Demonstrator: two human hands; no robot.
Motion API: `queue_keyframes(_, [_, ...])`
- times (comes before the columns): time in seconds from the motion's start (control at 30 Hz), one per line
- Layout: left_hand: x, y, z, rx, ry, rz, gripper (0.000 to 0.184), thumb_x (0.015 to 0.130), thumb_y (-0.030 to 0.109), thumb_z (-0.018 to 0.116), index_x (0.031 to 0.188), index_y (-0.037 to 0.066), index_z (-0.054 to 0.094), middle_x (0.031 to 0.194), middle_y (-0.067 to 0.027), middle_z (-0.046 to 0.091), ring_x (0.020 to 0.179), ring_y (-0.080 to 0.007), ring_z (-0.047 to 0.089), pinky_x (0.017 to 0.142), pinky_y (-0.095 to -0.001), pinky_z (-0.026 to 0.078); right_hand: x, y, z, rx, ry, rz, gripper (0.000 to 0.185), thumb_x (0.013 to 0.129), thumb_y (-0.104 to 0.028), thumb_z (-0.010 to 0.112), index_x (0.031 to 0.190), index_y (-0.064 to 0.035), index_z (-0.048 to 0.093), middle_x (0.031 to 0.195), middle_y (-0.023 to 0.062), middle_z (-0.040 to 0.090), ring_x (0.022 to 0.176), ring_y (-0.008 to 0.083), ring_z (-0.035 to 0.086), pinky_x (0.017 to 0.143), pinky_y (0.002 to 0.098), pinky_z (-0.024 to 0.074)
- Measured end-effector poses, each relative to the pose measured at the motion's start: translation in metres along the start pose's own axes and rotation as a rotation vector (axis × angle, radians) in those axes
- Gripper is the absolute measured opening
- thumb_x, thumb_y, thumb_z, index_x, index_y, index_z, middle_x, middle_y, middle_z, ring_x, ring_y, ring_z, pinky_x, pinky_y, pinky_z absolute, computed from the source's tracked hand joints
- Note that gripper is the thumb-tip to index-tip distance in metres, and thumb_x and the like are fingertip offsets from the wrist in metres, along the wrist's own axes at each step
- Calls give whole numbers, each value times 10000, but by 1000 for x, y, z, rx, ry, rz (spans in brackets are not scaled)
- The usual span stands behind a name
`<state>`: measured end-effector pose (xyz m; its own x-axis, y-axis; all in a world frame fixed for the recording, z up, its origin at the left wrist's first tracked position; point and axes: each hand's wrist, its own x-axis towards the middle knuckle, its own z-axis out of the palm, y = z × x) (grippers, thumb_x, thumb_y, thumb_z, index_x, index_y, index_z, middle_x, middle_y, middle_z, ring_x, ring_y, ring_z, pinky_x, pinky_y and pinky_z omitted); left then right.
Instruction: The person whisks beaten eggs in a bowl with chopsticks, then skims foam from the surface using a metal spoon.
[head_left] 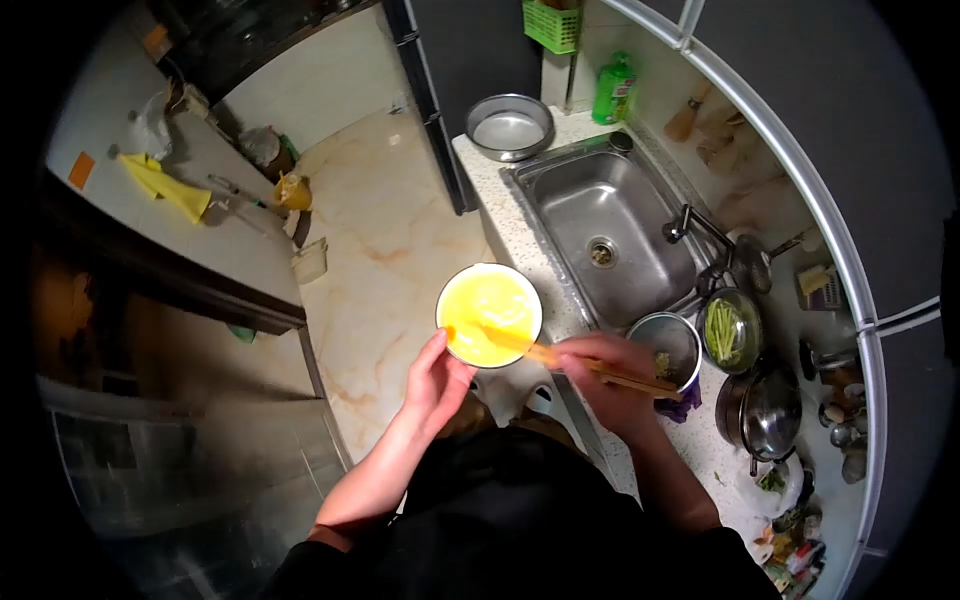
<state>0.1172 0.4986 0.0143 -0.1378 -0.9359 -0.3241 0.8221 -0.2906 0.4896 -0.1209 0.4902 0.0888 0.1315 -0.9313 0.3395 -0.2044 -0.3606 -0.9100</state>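
Observation:
A round white bowl (538, 322) with yellow beaten egg (490, 305) in it is held in front of my body, over the floor beside the counter. My left hand (432, 385) grips the bowl at its lower left side, thumb near the rim. In my right hand (610, 380) is a pair of wooden chopsticks (538, 352), their tips dipping into the egg. Their back ends stick out past the hand to the right. The hidden fingers of the left hand lie under the bowl.
A steel sink (605, 215) is set in the speckled counter (490, 185), with a round metal pan (510, 125) and a green bottle (613, 90) behind. To the right stand a metal pot (683, 325), a bowl of green strips (728, 335) and a lidded pot (770, 410).

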Motion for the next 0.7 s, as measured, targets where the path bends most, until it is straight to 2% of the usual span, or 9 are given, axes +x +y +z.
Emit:
queue_keyframes(0.1, [21, 4, -5, 61, -21, -26, 492, 978, 327, 560, 1351, 16, 482, 1365, -135, 566, 1267, -267, 537, 1065, -432, 434, 11, 2, -1, -4, 147, -20, 108, 861, -8, 670, 961, -13, 712, 848, 99, 721, 776, 196, 686, 737, 297, 528])
queue_keyframes(0.17, [30, 7, -9, 120, -52, -49, 539, 971, 363, 563, 1384, 33, 457, 1404, -134, 534, 1306, -282, 506, 1089, -452, 413, 12, 1, -1, 39, -58, 71, 99, 865, -14, 677, 958, -14, 712, 844, 100, 720, 763, 197, 685, 723, 296, 529])
queue_keyframes(0.23, [39, 13, -3, 112, -73, -77, 547, 972, 364, 562, 1395, 36, 450, 1410, -128, 531, 1308, -278, 505, 1090, -453, 411, 18, 8, 1, 45, 95, -20, 100, 861, -16, 684, 957, -13, 711, 844, 101, 721, 745, 188, 683, 700, 292, 529])
queue_keyframes(0.27, [41, 15, 0, 58, -72, -87, 466, 990, 293, 547, 1353, 10, 476, 1377, -144, 559, 1259, -261, 549, 1062, -423, 441, 20, 7, 0, 25, 53, 9, 97, 862, -19, 687, 955, -11, 711, 845, 100, 721, 744, 186, 683, 693, 290, 527])
queue_keyframes(0.37, [51, 22, 7, 49, -81, -109, 478, 990, 303, 550, 1362, 14, 466, 1378, -140, 558, 1260, -260, 548, 1065, -420, 439, 24, 5, 3, 91, -16, 92, 91, 862, -24, 691, 948, -3, 712, 851, 98, 724, 758, 176, 684, 695, 283, 523])
queue_keyframes(0.43, [54, 27, 14, 68, -76, -128, 479, 991, 307, 551, 1361, 17, 465, 1375, -136, 561, 1252, -257, 552, 1057, -413, 443, 28, 10, 5, -43, 189, 2, 92, 868, -29, 690, 952, 2, 714, 865, 99, 723, 770, 165, 681, 702, 283, 524])
queue_keyframes(0.47, [56, 29, 15, 78, -61, -139, 479, 991, 311, 552, 1361, 19, 465, 1372, -132, 563, 1244, -253, 557, 1049, -407, 447, 28, 11, 6, -45, 199, 1, 92, 868, -29, 690, 952, 2, 714, 865, 99, 723, 770, 165, 681, 702, 283, 524])
queue_keyframes(0.53, [59, 32, 7, 83, -74, -156, 475, 991, 309, 552, 1357, 20, 468, 1369, -130, 565, 1236, -250, 561, 1039, -401, 452, 24, 12, 7, 78, 16, 130, 100, 876, -36, 688, 963, 4, 715, 879, 94, 722, 781, 146, 674, 711, 279, 525])
queue_keyframes(0.7, [68, 37, -2, 101, -88, -184, 460, 988, 304, 553, 1344, 20, 482, 1345, -128, 582, 1222, -248, 568, 1022, -392, 461, 25, 12, 13, 1, 128, 159, 106, 890, -57, 684, 974, 0, 715, 879, 81, 720, 794, 129, 668, 723, 272, 524])
